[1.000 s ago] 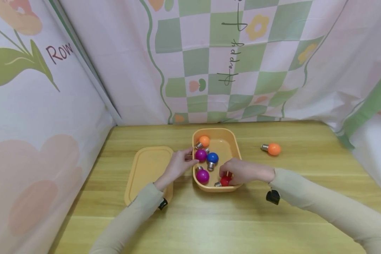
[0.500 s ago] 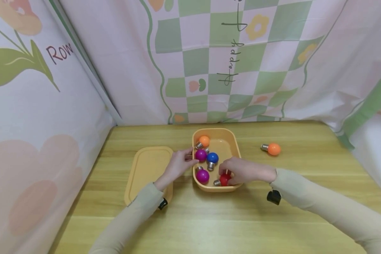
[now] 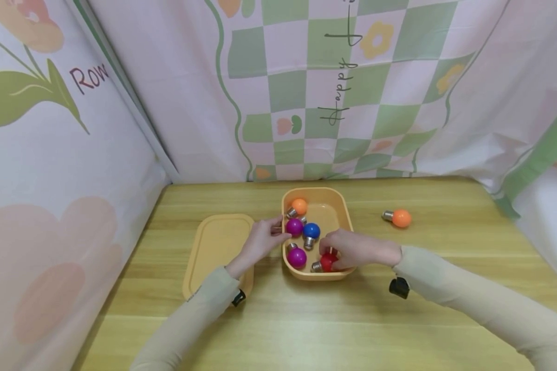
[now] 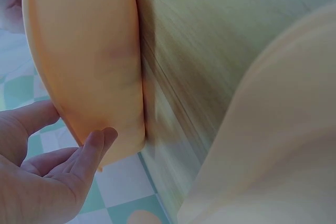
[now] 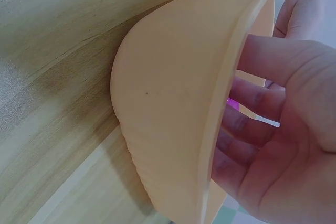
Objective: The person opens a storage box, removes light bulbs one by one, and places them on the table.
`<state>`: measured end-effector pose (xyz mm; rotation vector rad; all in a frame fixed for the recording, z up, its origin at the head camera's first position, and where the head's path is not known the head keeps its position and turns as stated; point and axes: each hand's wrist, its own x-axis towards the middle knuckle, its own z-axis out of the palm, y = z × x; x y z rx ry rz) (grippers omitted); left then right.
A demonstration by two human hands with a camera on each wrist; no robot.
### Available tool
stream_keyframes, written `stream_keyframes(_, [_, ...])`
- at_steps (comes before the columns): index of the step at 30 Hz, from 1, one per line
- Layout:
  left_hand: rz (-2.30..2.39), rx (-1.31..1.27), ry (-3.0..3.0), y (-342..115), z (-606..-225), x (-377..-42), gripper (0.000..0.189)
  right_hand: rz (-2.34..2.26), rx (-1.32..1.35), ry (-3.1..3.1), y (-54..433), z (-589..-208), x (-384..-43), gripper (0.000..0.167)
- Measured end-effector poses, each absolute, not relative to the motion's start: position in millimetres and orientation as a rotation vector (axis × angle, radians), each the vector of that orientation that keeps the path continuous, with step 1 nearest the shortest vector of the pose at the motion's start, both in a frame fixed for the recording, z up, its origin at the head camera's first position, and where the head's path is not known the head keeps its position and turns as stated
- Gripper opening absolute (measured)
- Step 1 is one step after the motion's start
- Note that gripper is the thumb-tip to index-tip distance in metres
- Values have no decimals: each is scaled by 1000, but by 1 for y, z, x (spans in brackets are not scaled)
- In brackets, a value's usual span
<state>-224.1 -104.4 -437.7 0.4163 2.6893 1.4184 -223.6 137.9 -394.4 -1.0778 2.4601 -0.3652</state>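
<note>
A yellow-orange plastic box (image 3: 317, 275) stands on the table with several small coloured light bulbs inside. My left hand (image 3: 261, 239) holds the box's left rim; in the left wrist view its fingers (image 4: 90, 153) lie against the outer wall. My right hand (image 3: 353, 248) reaches over the right rim and grips a red light bulb (image 3: 327, 263) near the front right corner, metal base to the left. In the right wrist view the box wall hides the fingertips and that bulb. Left of it lie two purple bulbs (image 3: 297, 257), a blue bulb (image 3: 311, 230) and an orange bulb (image 3: 299, 206).
The matching flat lid (image 3: 218, 247) lies left of the box, partly under the left forearm. Another orange bulb (image 3: 401, 218) lies on the wooden table (image 3: 306, 330), right of the box. Patterned curtains (image 3: 297, 93) rise behind the table's far edge.
The red bulb in my right hand has shifted slightly left inside the box. My left hand keeps its place at the rim, and the other bulbs lie as before.
</note>
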Motion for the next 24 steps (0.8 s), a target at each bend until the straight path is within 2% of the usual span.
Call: stream_keyframes(24, [1403,366,2678,-103,-438,-225,56,-318,-1087,2450,138,-400,-224,23])
